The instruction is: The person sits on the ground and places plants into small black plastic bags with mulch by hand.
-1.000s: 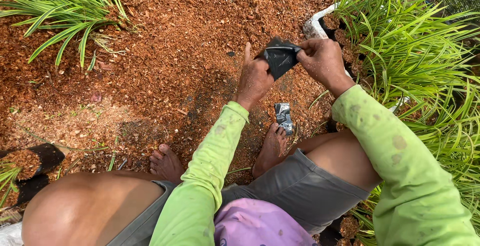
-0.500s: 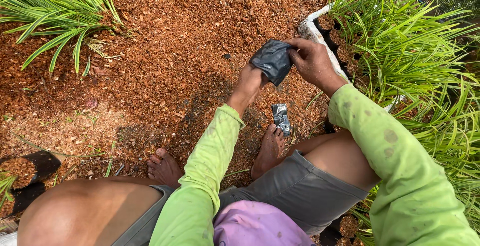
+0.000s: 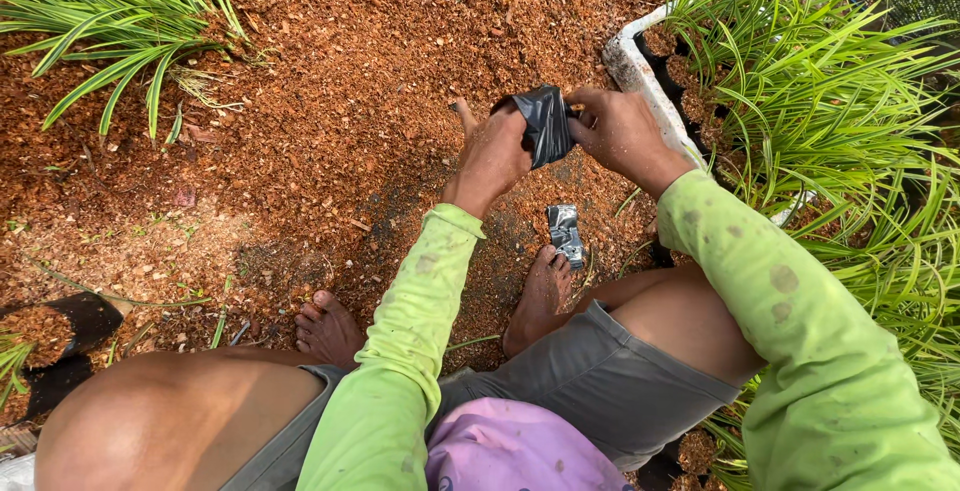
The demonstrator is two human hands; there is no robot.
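Note:
I squat barefoot over reddish-brown coconut-husk mulch [image 3: 380,41]. My left hand [image 3: 492,156] and my right hand [image 3: 618,133] both grip a small black plastic nursery bag [image 3: 545,123], held between them just above the ground. The left fingers sit on the bag's left side, the right fingers pinch its right edge. On the mulch below, by my right foot [image 3: 540,296], lies a folded stack of black bags [image 3: 566,233]. Both arms wear lime-green sleeves.
A white tray [image 3: 632,61] of grassy seedlings in black bags stands at the right, with more grass plants [image 3: 850,121] beyond. Another clump of grass [image 3: 110,21] grows at top left. A filled black bag [image 3: 60,326] lies at the left edge. My left foot [image 3: 328,329] rests on the mulch.
The bag has gone from stretched flat between my hands to bunched up, and my left hand has closed around its left side. Both hands stay in the same spot.

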